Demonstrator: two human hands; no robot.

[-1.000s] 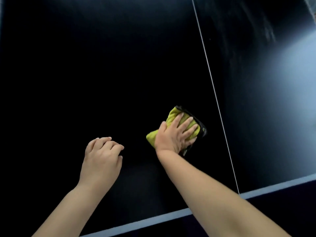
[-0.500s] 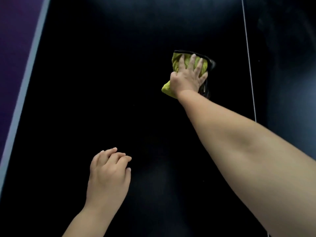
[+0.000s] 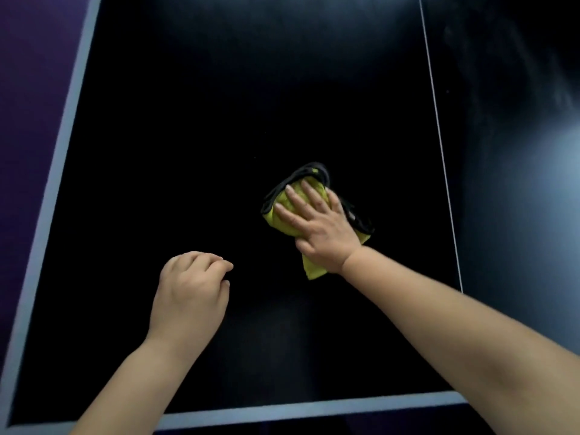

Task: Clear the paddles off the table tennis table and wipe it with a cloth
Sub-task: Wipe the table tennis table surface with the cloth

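Right grip [image 3: 317, 224] lies flat, fingers straight and spread, pressing a yellow cloth [image 3: 312, 269] onto the dark surface [image 3: 188, 120]; the cloth's long axis runs under the palm from 5 to 11 o'clock; left grip [image 3: 191, 287], loosely curled and holding nothing, sits at 8 o'clock from the cloth, well apart; no paddles in view; more surface stretches toward 9 and 12 o'clock, likely the next sweep.
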